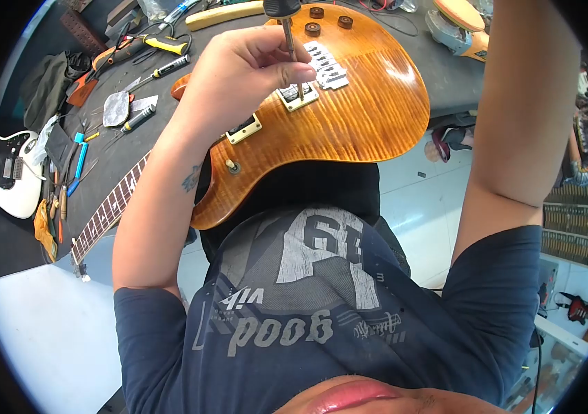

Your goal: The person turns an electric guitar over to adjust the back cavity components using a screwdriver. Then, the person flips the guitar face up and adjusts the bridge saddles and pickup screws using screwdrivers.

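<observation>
My left hand [242, 72] is closed, with thumb and fingers pinching the metal shaft of a screwdriver [289, 34]. Its black handle points up at the top edge. The shaft comes down to the cream ring of a guitar pickup [299, 106], at or very near its edge. This pickup belongs to an amber flame-top electric guitar [370, 96], which lies face up before me. Beside the pickup is the metal bridge [326, 65], and a second cream-ringed pickup [244, 130] shows near my wrist. My right arm reaches up past the top edge, so that hand is out of sight.
On the dark bench [439, 86] at left lie pliers [166, 45], several small screwdrivers and a blue-handled tool [80, 162]. A white guitar body [7, 176] rests at far left. A sander [456, 27] stands at upper right. Dark control knobs [312, 29] rise from the guitar top.
</observation>
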Tool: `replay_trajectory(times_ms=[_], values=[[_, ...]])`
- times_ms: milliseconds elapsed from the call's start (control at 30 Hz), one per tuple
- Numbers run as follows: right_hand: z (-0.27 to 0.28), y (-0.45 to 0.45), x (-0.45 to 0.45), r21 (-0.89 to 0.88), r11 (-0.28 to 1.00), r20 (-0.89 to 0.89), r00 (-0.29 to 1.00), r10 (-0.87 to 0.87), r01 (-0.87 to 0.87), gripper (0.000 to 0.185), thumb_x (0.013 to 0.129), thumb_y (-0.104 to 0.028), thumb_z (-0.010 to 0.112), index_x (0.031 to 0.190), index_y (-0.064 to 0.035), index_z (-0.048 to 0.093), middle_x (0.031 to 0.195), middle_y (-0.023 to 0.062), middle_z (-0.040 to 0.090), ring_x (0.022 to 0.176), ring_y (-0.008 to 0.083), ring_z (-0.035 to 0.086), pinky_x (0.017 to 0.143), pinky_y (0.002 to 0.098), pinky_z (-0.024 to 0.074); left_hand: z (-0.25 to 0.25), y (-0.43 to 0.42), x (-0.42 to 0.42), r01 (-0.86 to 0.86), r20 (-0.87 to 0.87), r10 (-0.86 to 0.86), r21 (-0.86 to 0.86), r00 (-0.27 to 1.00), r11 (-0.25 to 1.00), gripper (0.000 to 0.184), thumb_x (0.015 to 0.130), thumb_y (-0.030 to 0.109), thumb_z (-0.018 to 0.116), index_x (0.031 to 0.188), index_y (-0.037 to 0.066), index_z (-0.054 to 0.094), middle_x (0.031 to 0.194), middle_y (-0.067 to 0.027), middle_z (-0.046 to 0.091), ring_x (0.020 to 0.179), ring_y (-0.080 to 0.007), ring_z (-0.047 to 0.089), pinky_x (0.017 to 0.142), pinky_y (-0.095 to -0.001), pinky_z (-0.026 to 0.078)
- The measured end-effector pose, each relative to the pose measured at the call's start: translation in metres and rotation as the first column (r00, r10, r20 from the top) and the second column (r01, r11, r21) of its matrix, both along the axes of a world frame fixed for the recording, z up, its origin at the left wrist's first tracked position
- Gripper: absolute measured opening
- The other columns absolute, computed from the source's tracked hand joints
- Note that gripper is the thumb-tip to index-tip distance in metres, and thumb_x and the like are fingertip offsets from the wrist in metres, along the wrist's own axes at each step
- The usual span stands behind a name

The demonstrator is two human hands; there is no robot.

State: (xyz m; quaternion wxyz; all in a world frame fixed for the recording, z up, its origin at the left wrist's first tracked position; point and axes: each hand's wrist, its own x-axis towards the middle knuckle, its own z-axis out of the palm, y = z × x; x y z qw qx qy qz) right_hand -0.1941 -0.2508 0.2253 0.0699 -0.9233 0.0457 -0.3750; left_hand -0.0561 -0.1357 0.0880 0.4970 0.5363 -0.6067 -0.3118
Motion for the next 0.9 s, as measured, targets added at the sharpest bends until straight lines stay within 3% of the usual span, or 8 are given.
replay_trajectory(times_ms=[333, 433, 500, 600, 733, 767, 867, 900], values=[[-0.012, 0.006, -0.05, 0.178, 0.884, 0.351, 0.867, 0.353, -0.432, 0.026, 0.09, -0.01, 0.073, 0.113, 0.0016, 0.069, 0.09, 0.0081, 0.069, 0.077, 0.0127, 0.061, 0.069, 0.0261, 0.0512, -0.006, -0.004, 0.005, -0.028, 0.068, 0.022, 0.084, 0.997, 0.996, 0.013, 0.092, -0.001, 0.074, 0.106, -0.001, 0.072, 0.092, -0.0046, 0.076, 0.091, -0.0112, 0.072, 0.083, -0.0276, 0.058], [-0.055, 0.017, -0.097, 0.404, 0.738, 0.196, 0.839, 0.507, -0.541, 0.024, 0.093, -0.02, 0.075, 0.102, 0.0017, 0.068, 0.086, 0.006, 0.066, 0.075, 0.016, 0.06, 0.065, 0.0295, 0.0489, -0.005, -0.002, 0.0, -0.061, 0.035, 0.058, 0.099, 0.998, 0.993, 0.006, 0.092, -0.003, 0.074, 0.095, -0.002, 0.069, 0.089, -0.0029, 0.074, 0.091, -0.0101, 0.072, 0.082, -0.0266, 0.058], [-0.075, 0.028, -0.093, 0.565, 0.34, 0.058, 0.447, 0.892, -0.752, 0.029, 0.094, -0.027, 0.075, 0.099, 0.0006, 0.066, 0.087, 0.0082, 0.064, 0.077, 0.0232, 0.061, 0.066, 0.034, 0.049, -0.003, -0.001, -0.001, -0.067, 0.049, 0.063, 0.089, 0.997, 0.994, 0.009, 0.092, -0.002, 0.075, 0.089, -0.002, 0.066, 0.085, -0.001, 0.073, 0.086, -0.0062, 0.069, 0.078, -0.0243, 0.056], [-0.112, 0.074, -0.083, 0.831, -0.096, 0.106, -0.014, 0.994, -0.548, 0.04, 0.092, -0.04, 0.077, 0.096, -0.0039, 0.059, 0.084, 0.0083, 0.056, 0.083, 0.0337, 0.059, 0.075, 0.044, 0.0493, -0.003, 0.003, -0.006, -0.093, 0.044, 0.091, 0.05, 0.995, 0.994, 0.012, 0.091, 0.0, 0.077, 0.087, -0.002, 0.066, 0.08, 0.0009, 0.071, 0.081, -0.0035, 0.066, 0.074, -0.023, 0.054], [-0.149, 0.102, -0.079, 0.703, -0.074, 0.085, -0.019, 0.996, -0.707, 0.034, 0.098, -0.037, 0.068, 0.099, -0.0043, 0.06, 0.092, 0.0093, 0.058, 0.08, 0.0326, 0.057, 0.071, 0.0405, 0.0469, 0.009, 0.007, -0.017, -0.127, 0.212, 0.123, 0.006, 0.969, 0.992, 0.011, 0.09, 0.0, 0.078, 0.088, -0.004, 0.068, 0.078, 0.0009, 0.07, 0.078, -0.0029, 0.065, 0.071, -0.0227, 0.053], [-0.151, 0.106, -0.079, 0.663, -0.085, 0.107, -0.018, 0.994, -0.744, 0.032, 0.098, -0.036, 0.068, 0.098, -0.0048, 0.059, 0.091, 0.009, 0.058, 0.078, 0.0323, 0.057, 0.07, 0.0402, 0.0466, -0.011, -0.002, -0.013, -0.143, 0.1, 0.151, -0.081, 0.983, 0.986, 0.016, 0.086, 0.007, 0.083, 0.087, -0.001, 0.069, 0.063, 0.0002, 0.056, 0.062, -0.0041, 0.046, 0.057, -0.027, 0.041], [-0.134, 0.109, -0.089, 0.547, 0.171, 0.54, 0.502, 0.676, -0.819, 0.023, 0.089, -0.015, 0.075, 0.085, -0.0027, 0.056, 0.08, 0.0108, 0.06, 0.071, 0.0299, 0.059, 0.061, 0.0401, 0.0483, -0.016, -0.007, -0.008, -0.135, -0.075, 0.126, -0.133, 0.989, 0.982, 0.023, 0.089, 0.009, 0.082, 0.077, 0.0, 0.064, 0.065, 0.0042, 0.056, 0.063, -0.0033, 0.046, 0.056, -0.0255, 0.04], [-0.131, 0.12, -0.094, 0.573, 0.178, 0.677, 0.584, 0.447, -0.8, 0.023, 0.085, -0.01, 0.079, 0.082, -0.0019, 0.057, 0.08, 0.0109, 0.062, 0.07, 0.0287, 0.06, 0.061, 0.0396, 0.0496, -0.002, 0.004, -0.001, -0.098, 0.0, 0.098, -0.081, 0.995, 0.992, 0.014, 0.095, 0.014, 0.076, 0.09, 0.001, 0.073, 0.08, -0.0023, 0.073, 0.077, -0.0072, 0.068, 0.071, -0.0239, 0.055]])
